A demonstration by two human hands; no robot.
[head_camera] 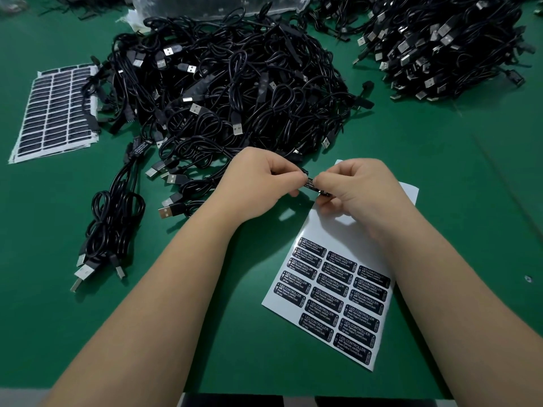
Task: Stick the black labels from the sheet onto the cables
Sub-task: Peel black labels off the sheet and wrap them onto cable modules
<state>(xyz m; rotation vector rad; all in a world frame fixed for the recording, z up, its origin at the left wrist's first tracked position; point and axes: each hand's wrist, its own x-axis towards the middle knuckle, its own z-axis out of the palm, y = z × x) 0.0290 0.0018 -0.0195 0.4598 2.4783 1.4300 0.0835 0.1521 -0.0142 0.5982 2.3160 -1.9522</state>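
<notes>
Above the top of a white label sheet (346, 230), my left hand (264, 180) and my right hand (352, 186) both pinch a small black controller block of a cable (311, 185). White lettering of a black label shows on the block between my fingertips. The sheet lies on the green table, its upper part bare and its lower part carrying several black "LED CONTROLLER" labels (338, 295). A big heap of black USB cables (229, 92) lies just beyond my hands.
A small bunch of cables (114, 218), one with a label on it, lies to the left. A stack of label sheets (55, 113) sits at the far left. Another cable heap (446, 42) fills the top right, and a plastic bag (211, 4) lies at the back.
</notes>
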